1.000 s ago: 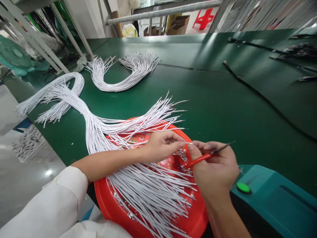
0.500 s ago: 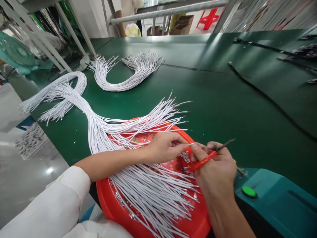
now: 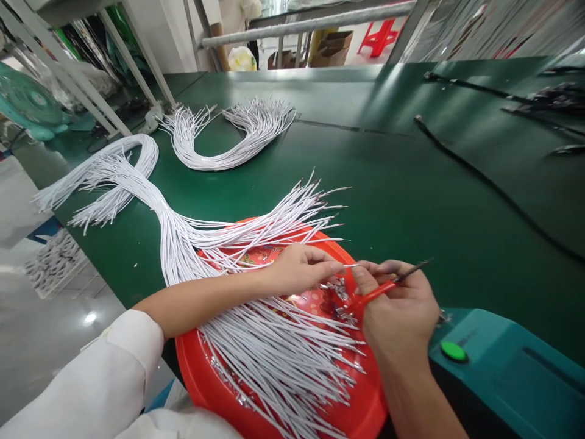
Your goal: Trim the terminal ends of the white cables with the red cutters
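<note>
My left hand is closed in a pinch on a thin white wire, whose end reaches my right fingertips. My right hand is closed around a red-handled tool with a narrow dark tip pointing away to the right; whether it is pliers or scissors I cannot tell. What the right thumb and forefinger pinch at the wire end is too small to make out. Below both hands, small silvery metal terminals lie in a red basin. A large bundle of white wires lies across it, under my left forearm.
More white wire bundles lie on the green table. A teal machine with a green button stands at the right. Black cables lie at the far right. Metal rack legs and a green fan are at the left.
Both hands stay together, and the wire end now shows a little more between the fingertips. The red-handled tool has tilted slightly. The whole view has shifted a little.
</note>
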A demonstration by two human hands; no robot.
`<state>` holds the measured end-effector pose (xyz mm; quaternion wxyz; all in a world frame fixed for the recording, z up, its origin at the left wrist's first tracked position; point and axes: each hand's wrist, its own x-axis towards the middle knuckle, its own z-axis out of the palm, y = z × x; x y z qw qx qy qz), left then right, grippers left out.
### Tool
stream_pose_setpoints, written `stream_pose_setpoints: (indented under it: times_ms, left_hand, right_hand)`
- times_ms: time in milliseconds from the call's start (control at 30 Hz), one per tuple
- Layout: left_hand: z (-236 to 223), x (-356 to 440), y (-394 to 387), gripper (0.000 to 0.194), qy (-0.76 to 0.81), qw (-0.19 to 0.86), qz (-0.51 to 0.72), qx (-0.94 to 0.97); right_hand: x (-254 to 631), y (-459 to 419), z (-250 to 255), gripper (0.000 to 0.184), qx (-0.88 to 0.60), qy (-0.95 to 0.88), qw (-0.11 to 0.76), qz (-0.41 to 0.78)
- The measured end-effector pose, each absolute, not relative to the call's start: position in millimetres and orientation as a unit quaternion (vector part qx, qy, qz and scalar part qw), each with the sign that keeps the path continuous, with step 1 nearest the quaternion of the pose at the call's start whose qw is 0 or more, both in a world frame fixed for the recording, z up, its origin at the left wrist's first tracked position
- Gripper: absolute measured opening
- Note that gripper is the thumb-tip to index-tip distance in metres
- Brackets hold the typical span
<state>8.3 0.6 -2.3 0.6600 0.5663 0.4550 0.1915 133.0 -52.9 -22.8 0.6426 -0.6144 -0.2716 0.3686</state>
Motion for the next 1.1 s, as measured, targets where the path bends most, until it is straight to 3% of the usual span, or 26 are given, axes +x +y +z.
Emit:
stream_pose_setpoints:
  times_ms: [367, 667, 833, 1100]
  left_hand:
    - [-4, 8, 0, 0.019, 0.425, 0.620, 0.263, 0.605]
    - [-10, 10, 0, 0.020, 0.474, 0.602, 0.229, 0.600]
    - [-11, 11, 2, 0.019, 0.463, 0.624, 0.267, 0.570]
    - [-5, 9, 2, 0.018, 0.447, 0.660, 0.298, 0.525]
  right_hand:
    - [140, -54, -24, 0.037, -0.587, -0.244, 0.649, 0.417]
    - [136, -55, -24, 0.033, -0.628, -0.299, 0.623, 0.358]
    - [141, -56, -20, 0.030, -0.651, -0.339, 0.575, 0.360]
    - [143, -58, -24, 0.020, -0.644, -0.490, 0.413, 0.417]
